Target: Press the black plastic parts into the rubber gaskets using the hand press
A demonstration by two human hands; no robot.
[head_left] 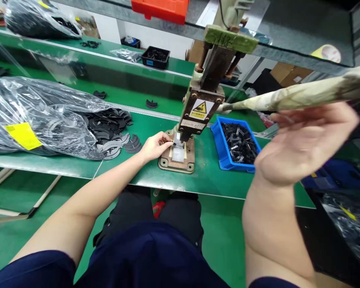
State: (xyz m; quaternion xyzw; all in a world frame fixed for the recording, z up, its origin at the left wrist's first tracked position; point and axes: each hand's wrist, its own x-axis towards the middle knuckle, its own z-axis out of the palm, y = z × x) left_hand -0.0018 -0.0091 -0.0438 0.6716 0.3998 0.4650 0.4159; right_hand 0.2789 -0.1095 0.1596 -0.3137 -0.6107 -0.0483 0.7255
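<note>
A small black part [174,143] is pinched between the fingertips of the left hand [155,146] and held on the fixture [178,154] of the press [198,108], which stands near the front edge of the counter [207,176]. The part is judged light, thin and stiff, probably plastic, and best taken by its outer edge, clear of the ram. The right hand [306,144] is raised just under the lever [291,98] with palm and fingers spread apart; it is not closed on the lever, and whether it touches cannot be told.

The counter is a green mat, smooth and somewhat scuffed. A blue bin [225,154] of small black pieces stands just right of the press. Toward the left edge a clear bag [39,116] spills curved black pieces [111,132]. Behind, a green belt [123,94] carries a few loose pieces, and a black tray [155,57] stands on the far counter. Overhead, a shelf [288,28] holds a red box [160,10]. Cardboard cartons [289,74] stand in the back.
</note>
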